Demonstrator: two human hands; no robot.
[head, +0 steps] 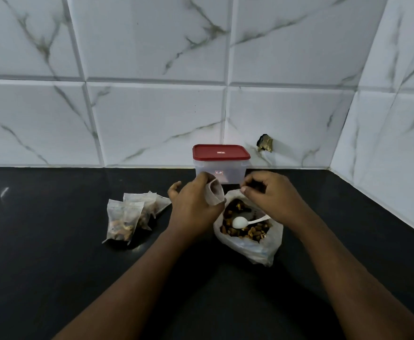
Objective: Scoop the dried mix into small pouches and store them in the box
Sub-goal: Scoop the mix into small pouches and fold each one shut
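An open plastic bag [257, 249] of brown dried mix [240, 231] lies on the black counter. A white plastic spoon [240, 222] rests in the mix, bowl up, with no hand on it. My left hand [193, 204] grips a small empty translucent pouch [214, 192] just left of the bag. My right hand [269, 192] hovers over the bag's far edge with fingers curled, thumb and fingertips pinched near the pouch's mouth; whether they touch it is unclear. Behind both hands stands a clear box [222, 173] with its red lid [220, 152] on.
Three filled pouches [130, 217] lie in a cluster on the counter [54, 241], left of my left hand. The marble-patterned tiled wall runs behind the box and turns a corner on the right. A chipped hole [264, 143] marks the wall near the box.
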